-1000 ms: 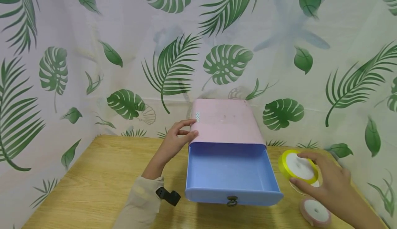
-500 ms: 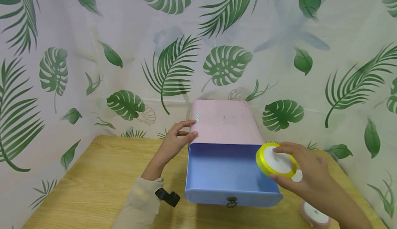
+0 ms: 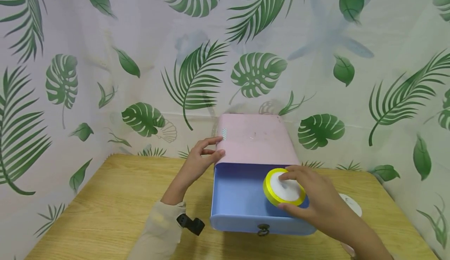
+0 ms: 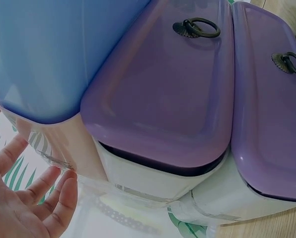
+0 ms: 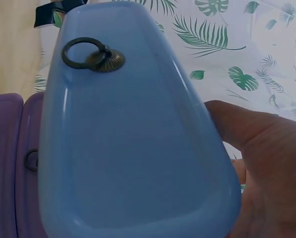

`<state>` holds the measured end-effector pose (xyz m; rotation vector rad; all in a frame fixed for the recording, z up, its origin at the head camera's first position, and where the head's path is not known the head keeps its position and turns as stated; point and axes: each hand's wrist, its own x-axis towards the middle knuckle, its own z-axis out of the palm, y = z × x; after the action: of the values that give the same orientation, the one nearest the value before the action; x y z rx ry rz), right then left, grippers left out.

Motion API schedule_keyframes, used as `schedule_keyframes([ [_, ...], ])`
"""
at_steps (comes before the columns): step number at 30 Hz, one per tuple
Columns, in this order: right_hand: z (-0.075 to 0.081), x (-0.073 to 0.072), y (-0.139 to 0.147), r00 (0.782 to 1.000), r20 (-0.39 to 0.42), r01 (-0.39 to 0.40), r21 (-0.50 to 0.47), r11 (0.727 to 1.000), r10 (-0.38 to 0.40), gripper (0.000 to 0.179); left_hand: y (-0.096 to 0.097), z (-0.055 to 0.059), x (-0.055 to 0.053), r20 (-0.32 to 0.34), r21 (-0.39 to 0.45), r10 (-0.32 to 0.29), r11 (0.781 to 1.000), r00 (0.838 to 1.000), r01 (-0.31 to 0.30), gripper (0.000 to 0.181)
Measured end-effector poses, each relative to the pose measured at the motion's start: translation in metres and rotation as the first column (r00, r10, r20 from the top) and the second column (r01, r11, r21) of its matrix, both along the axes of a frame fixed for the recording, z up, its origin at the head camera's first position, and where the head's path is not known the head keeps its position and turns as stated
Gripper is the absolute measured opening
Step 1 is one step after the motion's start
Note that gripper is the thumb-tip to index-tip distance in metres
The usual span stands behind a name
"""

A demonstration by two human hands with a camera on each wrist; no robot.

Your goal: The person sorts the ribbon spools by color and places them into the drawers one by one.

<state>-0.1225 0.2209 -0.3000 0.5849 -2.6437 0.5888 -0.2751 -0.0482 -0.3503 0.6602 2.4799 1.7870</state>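
A spool of yellow ribbon [image 3: 289, 191] is pinched between the thumb and fingers of my right hand [image 3: 323, 201]. It is tilted over the right part of a blue drawer [image 3: 239, 191], which is pulled out from a pink-topped cabinet [image 3: 256, 138]. With relaxed fingers, my left hand [image 3: 197, 164] touches the cabinet's upper left edge. In the right wrist view the blue drawer front [image 5: 138, 144], with its ring pull [image 5: 83, 54], hides the spool and most of the fingers; the thumb [image 5: 237, 124] shows beside it.
Two purple drawer fronts, one nearer [image 4: 163, 84] and one farther [image 4: 274, 114], sit below the blue drawer. A white-faced spool [image 3: 352, 204] lies on the wooden table [image 3: 116, 205] at right. A pink spool [image 3: 348, 249] is mostly hidden by the right forearm. Leaf-printed cloth hangs behind.
My right hand has carried the yellow ribbon spool leftward from beside the cabinet to over the open blue drawer. My left hand has stayed on the cabinet edge.
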Motion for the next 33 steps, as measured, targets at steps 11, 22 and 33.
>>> schedule_keyframes([
  [11, -0.002, -0.001, -0.009, 0.994, 0.112, 0.018, 0.013, 1.0, -0.019, 0.045, 0.0, -0.001, -0.001, 0.009, -0.003, 0.004, 1.0, 1.0, -0.003, 0.043],
  [22, -0.001, 0.004, -0.009, 0.994, 0.108, 0.027, -0.039, 0.999, -0.023, 0.044, 0.0, -0.002, -0.001, -0.002, 0.01, -0.002, 1.0, 1.0, 0.002, 0.042],
  [33, 0.003, 0.026, -0.009, 0.996, 0.087, 0.044, -0.162, 0.986, -0.031, 0.036, -0.001, -0.003, -0.001, 0.024, 0.013, -0.015, 1.0, 1.0, 0.015, 0.043],
])
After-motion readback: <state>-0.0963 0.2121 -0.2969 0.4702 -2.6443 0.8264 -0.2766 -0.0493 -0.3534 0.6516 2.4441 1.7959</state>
